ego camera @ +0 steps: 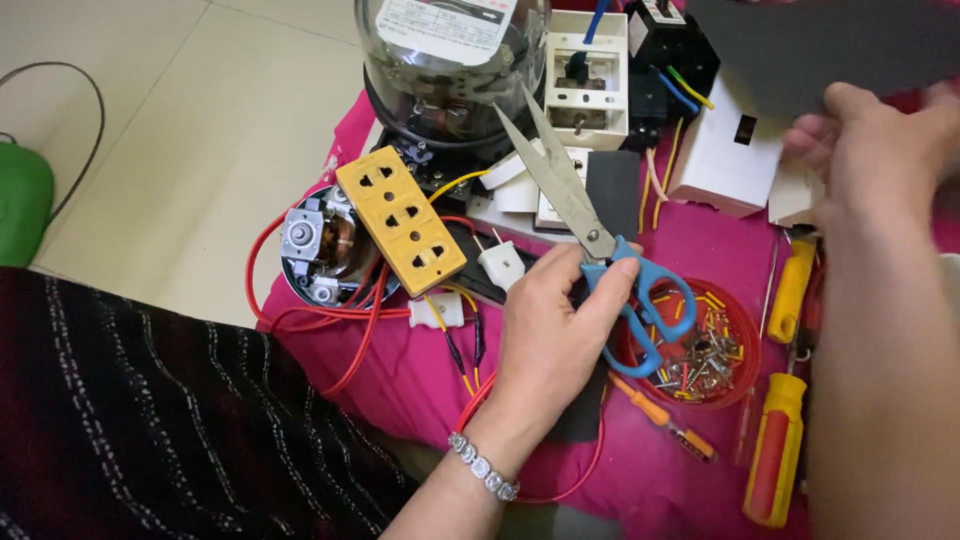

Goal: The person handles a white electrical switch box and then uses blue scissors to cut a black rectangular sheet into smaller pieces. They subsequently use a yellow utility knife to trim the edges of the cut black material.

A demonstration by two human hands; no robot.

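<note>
Surroundings on the pink cloth [700, 240], as I see them from the head camera.
I note a yellow socket strip [400, 218], a glass-domed meter [450, 60], a small motor [318, 250] with red wires [340, 315], a red dish of screws [700, 345], and two yellow-handled screwdrivers [775, 450].

Pale tiled floor [180, 130], magenta cloth [400, 380] spread over it.
</note>
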